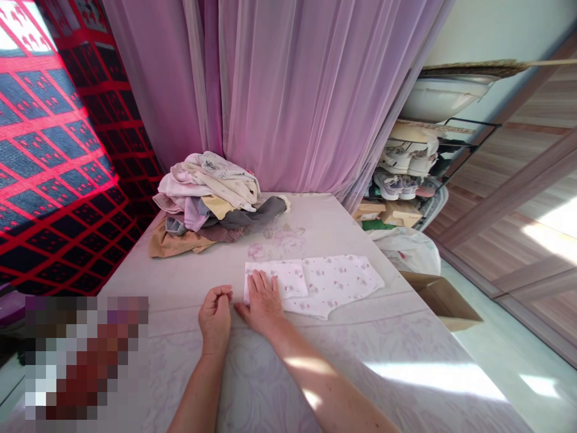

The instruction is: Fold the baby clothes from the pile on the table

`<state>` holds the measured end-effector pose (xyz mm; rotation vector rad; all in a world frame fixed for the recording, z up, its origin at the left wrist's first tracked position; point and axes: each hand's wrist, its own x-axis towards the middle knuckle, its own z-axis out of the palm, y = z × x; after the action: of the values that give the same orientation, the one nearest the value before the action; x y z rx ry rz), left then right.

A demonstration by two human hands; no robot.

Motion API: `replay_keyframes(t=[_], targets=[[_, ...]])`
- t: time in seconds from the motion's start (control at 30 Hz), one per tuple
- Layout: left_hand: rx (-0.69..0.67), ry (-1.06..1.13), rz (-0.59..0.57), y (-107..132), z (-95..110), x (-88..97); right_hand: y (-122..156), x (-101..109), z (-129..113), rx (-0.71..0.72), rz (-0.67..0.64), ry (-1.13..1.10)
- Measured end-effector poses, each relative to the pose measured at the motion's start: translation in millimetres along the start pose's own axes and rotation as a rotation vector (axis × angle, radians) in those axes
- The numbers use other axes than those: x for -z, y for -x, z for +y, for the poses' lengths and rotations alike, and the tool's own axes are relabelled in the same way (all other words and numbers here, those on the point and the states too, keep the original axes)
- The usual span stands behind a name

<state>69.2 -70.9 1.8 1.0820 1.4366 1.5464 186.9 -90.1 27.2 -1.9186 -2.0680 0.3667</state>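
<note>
Head view: a purple curtain (297, 90) closes off the far side of the work, and in front of it your surface (324, 352) stretches out under a pale floral cover, with a bright strip of sunlight across its near right part. Toward the far left corner sits a heap of mixed clothes (216, 201), pinks and creams on top, grey, brown and tan below, none of it touching your hands.

Nearer to you, right of centre, the white printed garment (342, 282) lies flat; whether it is a top or trousers, you cannot tell. Its left part carries a folded section (294, 282) doubled over the rest, while the tapered right end lies out at full length. So the step in hand looks like folding and smoothing, perhaps half done.

Your right hand (265, 305) rests palm down on that folded section, its fingers slightly spread and gripping nothing, the thumb reaching out just past the garment's left edge. Your left hand (215, 319) stands just beside that edge, apart from the cloth, its fingers curled in toward the thumb; whether they pinch anything small, you cannot tell.

As a judgement, the next move calls for keeping the fold pressed flat, then taking the loose right end and laying it over squarely, so the printed layers do not slip.
</note>
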Motion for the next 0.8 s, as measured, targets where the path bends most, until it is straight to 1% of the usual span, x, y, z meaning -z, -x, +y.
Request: replay_keyframes(t=[0.07,0.13,0.27,0.37,0.47,0.57,0.67,0.73,0.8], targets=[[-0.002,-0.001,-0.011,0,0,-0.2,1,4,3,-0.001,-0.003,-0.014],[-0.004,0.002,-0.004,1,-1,-0.8,0,12,10,-0.032,0.007,-0.016],[0.003,0.027,0.018,1,-4,-1.5,-17,34,32,-0.119,0.044,0.031],[0.019,0.051,0.012,1,-6,-0.8,-32,52,53,-0.212,0.02,0.08],[0.022,0.052,-0.001,1,-7,-0.1,-37,65,71,-0.33,-0.016,0.131],[0.017,0.025,-0.029,2,-8,-0.3,-29,74,87,-0.495,-0.009,0.115],[0.002,0.002,-0.04,2,-8,-0.7,-15,78,98,-0.641,-0.041,0.051],[-0.004,-0.006,-0.036,2,-8,-0.6,-8,78,102,-0.686,-0.073,0.024],[0.002,-0.009,-0.035,2,-6,-0.5,-3,77,103,-0.685,-0.099,0.01]])
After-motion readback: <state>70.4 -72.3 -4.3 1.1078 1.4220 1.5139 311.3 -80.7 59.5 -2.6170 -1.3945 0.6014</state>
